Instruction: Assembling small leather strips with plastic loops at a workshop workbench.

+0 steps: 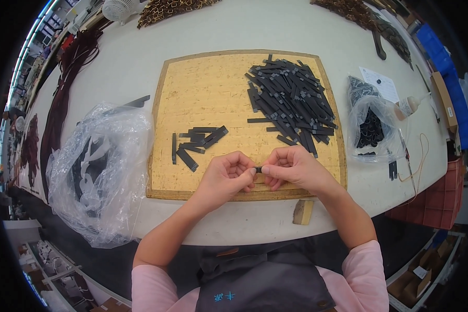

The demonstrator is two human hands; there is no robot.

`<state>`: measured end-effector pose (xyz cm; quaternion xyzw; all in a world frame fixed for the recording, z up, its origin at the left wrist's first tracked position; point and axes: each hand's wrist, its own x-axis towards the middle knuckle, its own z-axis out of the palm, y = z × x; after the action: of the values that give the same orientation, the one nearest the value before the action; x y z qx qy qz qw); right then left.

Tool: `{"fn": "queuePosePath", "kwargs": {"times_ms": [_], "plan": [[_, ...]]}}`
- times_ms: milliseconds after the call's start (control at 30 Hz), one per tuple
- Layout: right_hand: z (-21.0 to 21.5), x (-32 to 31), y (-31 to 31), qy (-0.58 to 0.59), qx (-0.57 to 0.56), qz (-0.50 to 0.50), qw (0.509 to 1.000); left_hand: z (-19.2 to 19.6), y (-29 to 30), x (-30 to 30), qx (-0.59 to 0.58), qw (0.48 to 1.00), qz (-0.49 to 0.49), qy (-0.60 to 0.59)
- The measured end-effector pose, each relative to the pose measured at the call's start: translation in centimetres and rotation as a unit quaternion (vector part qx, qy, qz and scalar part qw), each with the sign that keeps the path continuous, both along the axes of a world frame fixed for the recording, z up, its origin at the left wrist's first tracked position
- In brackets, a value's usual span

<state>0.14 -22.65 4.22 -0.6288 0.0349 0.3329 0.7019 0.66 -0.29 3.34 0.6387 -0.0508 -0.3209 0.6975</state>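
White worktable [255,31] carries a cork board [208,93]; on it a big heap of dark strips [288,99], a smaller cluster [197,140]; left hand [226,174] and right hand [291,166] pinch one small dark strip [258,169] by its ends; it looks light, thin, bendable.

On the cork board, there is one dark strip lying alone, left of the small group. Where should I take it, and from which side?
Take the lone strip at its near end, coming from above and from the left. It lies flat on the cork board, pointing away from the person, with bare board on its left; the small group crowds its right. Being flat, it probably needs a fingertip under one edge.
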Motion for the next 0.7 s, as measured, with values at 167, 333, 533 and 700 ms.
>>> {"fn": "queuePosePath", "kwargs": {"times_ms": [167,333,533,700], "plan": [[-0.03,0.07,0.07,0.0,0.004,0.0,1.0,-0.01,0.02,-0.06,-0.001,1.0,0.003,-0.004],[0.17,0.2,0.24,0.004,-0.016,0.004,1.0,0.18,-0.04,-0.03,0.006,1.0,0.0,-0.007],[0.29,0.39,0.06,0.007,-0.011,0.016,1.0,0.29,-0.05,-0.03,0.012,1.0,0.0,-0.003],[0.46,0.58,-0.08,0.018,-0.002,0.022,1.0,0.26,0.04,0.01,0.006,1.0,0.0,0.0]]}}
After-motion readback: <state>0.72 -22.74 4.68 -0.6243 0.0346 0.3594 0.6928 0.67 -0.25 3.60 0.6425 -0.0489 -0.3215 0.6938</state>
